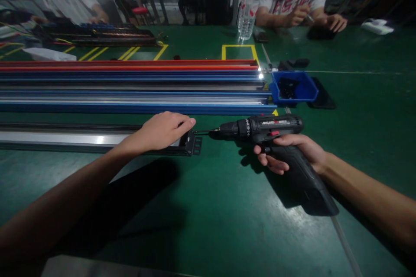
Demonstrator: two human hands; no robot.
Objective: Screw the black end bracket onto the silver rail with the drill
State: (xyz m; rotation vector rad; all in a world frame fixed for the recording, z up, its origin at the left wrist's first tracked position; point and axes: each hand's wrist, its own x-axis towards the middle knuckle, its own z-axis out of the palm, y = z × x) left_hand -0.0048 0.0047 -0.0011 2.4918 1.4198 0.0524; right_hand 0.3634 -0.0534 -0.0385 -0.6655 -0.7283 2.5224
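Note:
A long black and silver metal rail (81, 138) lies along the green table, its end fitted with a black bracket (194, 143). My left hand (164, 130) presses down on the rail close to that end, fingers curled over it. My right hand (289, 151) grips the handle of a black cordless drill (269, 127). The drill lies level, and its bit points left into the rail's end by my left fingertips.
A stack of long red, blue and silver rails (130, 86) lies behind. A blue bin (294, 88) with dark parts stands at their right end. A water bottle (247, 8) and a seated person's hands (325, 19) are at the far side.

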